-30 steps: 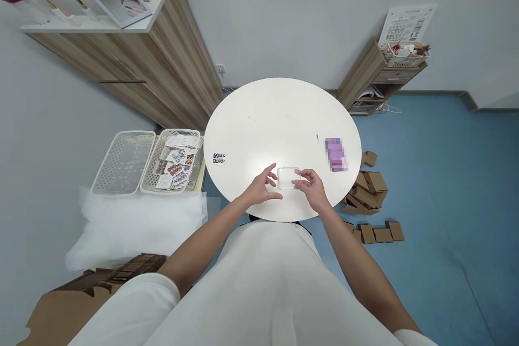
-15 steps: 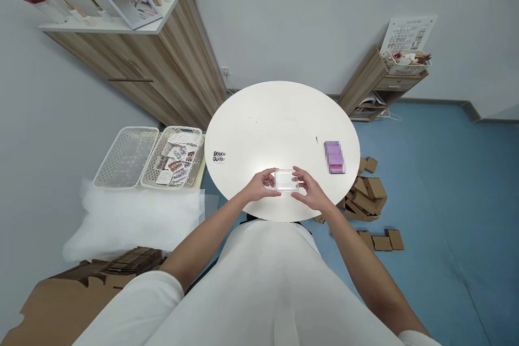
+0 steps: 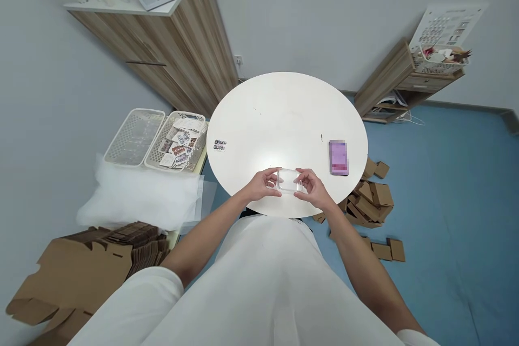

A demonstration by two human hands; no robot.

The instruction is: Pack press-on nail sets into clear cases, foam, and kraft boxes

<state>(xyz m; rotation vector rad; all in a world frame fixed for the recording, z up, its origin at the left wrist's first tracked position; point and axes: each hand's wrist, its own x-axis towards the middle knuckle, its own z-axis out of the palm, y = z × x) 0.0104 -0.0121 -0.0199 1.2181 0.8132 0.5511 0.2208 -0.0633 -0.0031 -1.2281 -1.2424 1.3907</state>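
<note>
A small clear plastic box (image 3: pixel 289 180) is held between my two hands over the near part of the round white table (image 3: pixel 279 113). My left hand (image 3: pixel 263 184) grips its left end with thumb and fingers. On the opposite end, my right hand (image 3: pixel 314 190) has its fingertips and thumb closed on the box. Whether anything lies inside the box cannot be made out. A card of small dark round pieces (image 3: pixel 219 145) lies near the table's left edge. Toward the right edge rests a purple packet (image 3: pixel 339 157), its surface blurred.
On the left stand a basket of printed cards (image 3: pixel 178 143) and a basket of clear plastic pieces (image 3: pixel 133 138). White foam sheets (image 3: pixel 141 197) and flat cardboard (image 3: pixel 89 265) lie nearer me. Brown boxes (image 3: pixel 373 200) are piled on the floor at right, below a wooden shelf unit (image 3: pixel 389 78).
My view has shifted slightly, so the surroundings sit differently in the picture. Both hands still hold the clear box, with the right fingers a little farther in over its end.
</note>
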